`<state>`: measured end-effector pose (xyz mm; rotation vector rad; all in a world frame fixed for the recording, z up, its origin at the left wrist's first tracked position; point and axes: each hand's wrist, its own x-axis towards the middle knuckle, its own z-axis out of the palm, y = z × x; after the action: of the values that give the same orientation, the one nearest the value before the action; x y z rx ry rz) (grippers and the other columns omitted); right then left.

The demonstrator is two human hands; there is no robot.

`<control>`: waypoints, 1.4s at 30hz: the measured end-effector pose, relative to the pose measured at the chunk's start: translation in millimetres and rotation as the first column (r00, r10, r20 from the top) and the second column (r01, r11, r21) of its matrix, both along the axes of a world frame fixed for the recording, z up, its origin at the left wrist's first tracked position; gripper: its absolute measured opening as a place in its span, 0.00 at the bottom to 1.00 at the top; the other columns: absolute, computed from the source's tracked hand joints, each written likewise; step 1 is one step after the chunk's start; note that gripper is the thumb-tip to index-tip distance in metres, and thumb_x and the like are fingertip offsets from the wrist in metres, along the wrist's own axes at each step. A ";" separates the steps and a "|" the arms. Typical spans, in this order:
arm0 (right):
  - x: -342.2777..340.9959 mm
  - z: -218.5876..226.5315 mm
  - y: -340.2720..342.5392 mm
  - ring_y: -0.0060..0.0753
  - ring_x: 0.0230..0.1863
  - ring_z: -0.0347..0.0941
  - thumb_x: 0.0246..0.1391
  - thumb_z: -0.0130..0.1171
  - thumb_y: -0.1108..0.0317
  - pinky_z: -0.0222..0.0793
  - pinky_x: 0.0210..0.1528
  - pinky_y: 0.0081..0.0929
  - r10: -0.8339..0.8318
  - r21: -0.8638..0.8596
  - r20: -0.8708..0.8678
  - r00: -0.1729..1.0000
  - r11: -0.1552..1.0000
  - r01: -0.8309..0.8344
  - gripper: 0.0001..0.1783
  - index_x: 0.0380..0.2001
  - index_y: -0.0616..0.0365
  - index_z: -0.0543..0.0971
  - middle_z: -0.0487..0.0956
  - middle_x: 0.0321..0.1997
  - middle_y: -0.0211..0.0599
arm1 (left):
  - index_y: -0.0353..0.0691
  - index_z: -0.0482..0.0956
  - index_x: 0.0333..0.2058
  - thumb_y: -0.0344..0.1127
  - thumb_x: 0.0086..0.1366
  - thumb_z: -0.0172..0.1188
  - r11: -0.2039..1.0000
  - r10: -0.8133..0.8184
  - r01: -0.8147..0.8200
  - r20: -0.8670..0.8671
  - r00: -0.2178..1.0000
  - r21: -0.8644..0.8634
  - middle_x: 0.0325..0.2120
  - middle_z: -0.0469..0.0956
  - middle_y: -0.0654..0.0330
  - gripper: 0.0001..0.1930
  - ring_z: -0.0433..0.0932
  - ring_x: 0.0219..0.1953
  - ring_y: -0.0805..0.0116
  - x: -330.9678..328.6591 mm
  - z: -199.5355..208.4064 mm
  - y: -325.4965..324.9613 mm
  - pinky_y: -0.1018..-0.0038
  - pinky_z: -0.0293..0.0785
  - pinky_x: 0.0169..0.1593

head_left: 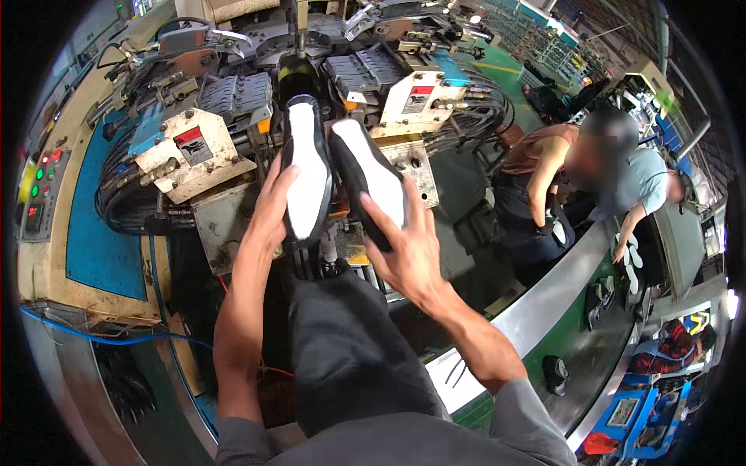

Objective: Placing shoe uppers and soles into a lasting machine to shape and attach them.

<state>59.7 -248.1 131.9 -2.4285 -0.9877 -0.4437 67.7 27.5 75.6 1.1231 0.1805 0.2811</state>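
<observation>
Two black shoes with white bottoms turned up lie side by side in front of me, at the middle of a machine. My left hand (273, 200) grips the left shoe (308, 175) along its outer side, thumb on the white bottom. This shoe's far end reaches the dark central part of the machine (299, 78); whether it rests there I cannot tell. Around the right shoe (381, 182) is my right hand (406, 247), its fingers along the near end and right edge. That shoe leans with its far end toward the left one.
Metal machine blocks with warning labels (194, 146) (417, 99) flank the shoes. A control panel (39, 194) with lit buttons is at the left. To the right, a green conveyor (571, 342) carries shoes, and two people (536, 171) (649, 182) work beside it. A blue crate (641, 419) stands lower right.
</observation>
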 end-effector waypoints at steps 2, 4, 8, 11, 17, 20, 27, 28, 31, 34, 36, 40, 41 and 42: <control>24.6 2.1 36.7 0.73 0.59 0.70 0.53 0.73 0.65 0.76 0.60 0.59 0.033 0.040 0.037 0.999 0.999 -0.034 0.44 0.73 0.29 0.73 0.51 0.81 0.73 | 0.43 0.53 0.80 0.43 0.80 0.52 0.998 -0.022 0.028 0.123 0.992 -0.049 0.72 0.69 0.52 0.35 0.73 0.69 0.57 -51.7 -15.5 -3.6 0.60 0.70 0.72; 41.7 -4.5 69.4 0.77 0.66 0.67 0.53 0.73 0.63 0.72 0.66 0.60 0.058 0.123 -0.036 0.998 0.991 -0.053 0.42 0.72 0.29 0.75 0.51 0.81 0.70 | 0.44 0.49 0.81 0.43 0.79 0.54 0.965 -0.045 0.095 0.201 0.979 -0.245 0.74 0.65 0.53 0.38 0.70 0.71 0.57 -104.4 -35.5 -5.2 0.58 0.69 0.73; 51.8 -32.0 115.0 0.78 0.61 0.68 0.55 0.72 0.63 0.75 0.62 0.60 -0.008 0.036 -0.113 0.994 0.999 0.012 0.43 0.74 0.27 0.72 0.49 0.82 0.70 | 0.44 0.50 0.81 0.52 0.79 0.56 0.924 0.065 -0.008 0.135 0.989 -0.383 0.74 0.65 0.56 0.41 0.70 0.71 0.58 -193.7 -90.4 -34.2 0.59 0.69 0.72; 44.8 -48.3 125.8 0.79 0.60 0.68 0.57 0.70 0.63 0.76 0.59 0.62 0.011 -0.008 -0.090 0.996 1.000 -0.012 0.43 0.76 0.28 0.69 0.47 0.82 0.71 | 0.45 0.52 0.80 0.55 0.77 0.58 0.937 0.139 -0.151 -0.062 0.988 -0.314 0.70 0.68 0.59 0.42 0.72 0.67 0.62 -238.1 -122.6 -56.7 0.63 0.71 0.69; 24.9 -71.0 131.9 0.97 0.74 0.46 0.58 0.70 0.63 0.50 0.78 0.71 0.113 0.107 0.152 0.982 0.986 -0.130 0.44 0.76 0.51 0.66 0.42 0.80 0.84 | 0.37 0.56 0.78 0.48 0.81 0.45 0.975 0.215 -0.188 -0.286 0.934 0.118 0.69 0.70 0.53 0.34 0.72 0.67 0.58 -277.0 -163.1 -112.9 0.62 0.67 0.71; 19.1 -81.2 128.8 0.91 0.80 0.37 0.59 0.68 0.67 0.43 0.81 0.70 0.122 0.082 0.095 0.988 0.988 -0.130 0.44 0.76 0.59 0.63 0.42 0.81 0.83 | 0.34 0.53 0.79 0.44 0.79 0.52 0.979 0.203 -0.186 -0.316 0.927 0.085 0.78 0.58 0.51 0.37 0.56 0.78 0.56 -275.7 -179.3 -125.0 0.62 0.50 0.79; 39.0 -85.2 143.1 0.84 0.82 0.40 0.57 0.65 0.69 0.41 0.80 0.71 0.139 0.099 0.076 0.987 0.984 -0.147 0.41 0.74 0.63 0.66 0.49 0.79 0.81 | 0.36 0.51 0.80 0.39 0.77 0.53 0.993 0.117 -0.103 -0.347 0.930 0.058 0.78 0.58 0.51 0.38 0.56 0.78 0.58 -260.0 -178.4 -121.8 0.63 0.49 0.80; 49.6 -84.2 151.5 0.84 0.82 0.41 0.57 0.66 0.68 0.42 0.80 0.71 0.129 0.143 0.153 0.980 0.978 -0.151 0.41 0.73 0.63 0.67 0.50 0.79 0.81 | 0.36 0.51 0.80 0.39 0.77 0.53 0.994 0.107 -0.102 -0.358 0.928 0.034 0.78 0.58 0.51 0.38 0.56 0.78 0.58 -258.8 -172.8 -121.9 0.63 0.49 0.80; 86.1 -84.9 180.1 0.83 0.81 0.45 0.55 0.67 0.66 0.46 0.80 0.70 0.092 0.152 0.256 0.962 0.979 -0.134 0.40 0.72 0.61 0.71 0.54 0.78 0.81 | 0.38 0.48 0.81 0.37 0.74 0.57 0.995 0.065 -0.087 -0.317 0.946 -0.055 0.78 0.57 0.54 0.43 0.56 0.79 0.59 -257.2 -151.9 -120.7 0.63 0.50 0.79; 120.4 -81.7 210.9 0.80 0.81 0.48 0.60 0.59 0.64 0.45 0.81 0.69 0.069 0.164 0.304 0.950 0.979 -0.123 0.35 0.71 0.61 0.73 0.59 0.75 0.82 | 0.38 0.44 0.82 0.34 0.71 0.59 0.997 0.072 -0.070 -0.274 0.959 0.018 0.79 0.55 0.53 0.46 0.54 0.80 0.60 -256.1 -130.4 -115.9 0.64 0.48 0.80; 138.2 -72.0 222.1 0.81 0.80 0.48 0.58 0.59 0.64 0.44 0.80 0.69 0.095 0.071 0.310 0.946 0.990 -0.122 0.42 0.75 0.66 0.64 0.56 0.76 0.83 | 0.38 0.42 0.82 0.28 0.69 0.62 0.992 0.084 -0.062 -0.218 0.972 0.107 0.80 0.53 0.51 0.49 0.54 0.80 0.61 -248.9 -118.4 -110.6 0.64 0.49 0.79; 154.3 -48.4 233.0 0.82 0.78 0.51 0.60 0.55 0.66 0.47 0.79 0.69 0.108 0.085 0.260 0.960 0.987 -0.134 0.36 0.70 0.70 0.69 0.60 0.74 0.84 | 0.37 0.43 0.81 0.21 0.67 0.64 0.956 0.169 -0.109 -0.207 0.964 0.273 0.80 0.53 0.50 0.51 0.58 0.78 0.60 -227.2 -99.7 -107.7 0.64 0.58 0.77; 152.8 -44.8 232.6 0.83 0.78 0.51 0.60 0.55 0.66 0.47 0.79 0.68 0.115 0.107 0.257 0.959 0.983 -0.147 0.36 0.70 0.70 0.68 0.60 0.74 0.84 | 0.37 0.43 0.81 0.21 0.67 0.64 0.951 0.171 -0.105 -0.210 0.963 0.292 0.80 0.53 0.50 0.51 0.58 0.78 0.60 -222.2 -96.6 -108.0 0.64 0.58 0.77; 150.5 -41.7 232.2 0.83 0.78 0.51 0.61 0.55 0.66 0.47 0.79 0.68 0.123 0.127 0.255 0.959 0.979 -0.159 0.36 0.70 0.70 0.68 0.60 0.73 0.84 | 0.37 0.45 0.81 0.21 0.66 0.65 0.935 0.213 -0.134 -0.218 0.953 0.328 0.80 0.54 0.50 0.50 0.58 0.78 0.60 -217.6 -94.6 -108.2 0.64 0.59 0.77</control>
<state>210.2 -15.9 90.1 -2.1904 -1.1792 -0.7537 -149.9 -80.7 -19.0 1.4588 0.4757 0.3332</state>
